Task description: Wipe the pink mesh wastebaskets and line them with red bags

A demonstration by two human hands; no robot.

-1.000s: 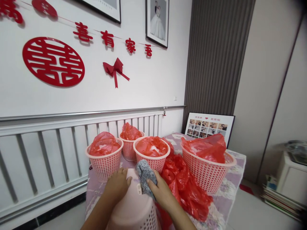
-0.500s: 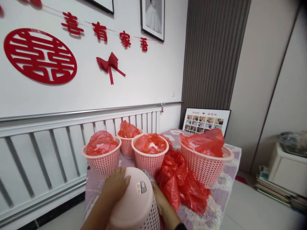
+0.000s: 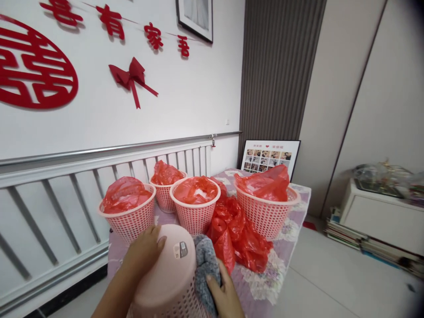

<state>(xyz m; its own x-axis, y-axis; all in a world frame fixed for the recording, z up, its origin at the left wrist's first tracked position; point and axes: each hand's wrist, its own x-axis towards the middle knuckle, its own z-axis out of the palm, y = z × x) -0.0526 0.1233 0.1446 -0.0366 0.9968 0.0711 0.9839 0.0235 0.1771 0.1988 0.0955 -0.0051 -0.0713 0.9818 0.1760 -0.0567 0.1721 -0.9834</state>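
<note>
A pink plastic basket [image 3: 168,278] lies upside down near me, its solid base up, with a small sticker [image 3: 180,250] on it. My left hand [image 3: 144,251] rests on the left of the base, fingers curved over the edge, steadying it. My right hand [image 3: 223,293] presses a grey cloth [image 3: 205,274] against the basket's right side, fingers closed on the cloth.
Several pink mesh baskets [image 3: 195,212] holding red plastic bags stand on a table with a floral cover [image 3: 265,274]. Loose red bags [image 3: 238,234] lie between them. A white railing [image 3: 66,176] runs behind. A framed photo collage [image 3: 270,157] leans at the back; books and a white cabinet [image 3: 377,216] are on the right.
The view has swung rightwards and down. My right hand with the grey cloth went from the basket's base down behind its right side, then back up along that side. The left hand stays put.
</note>
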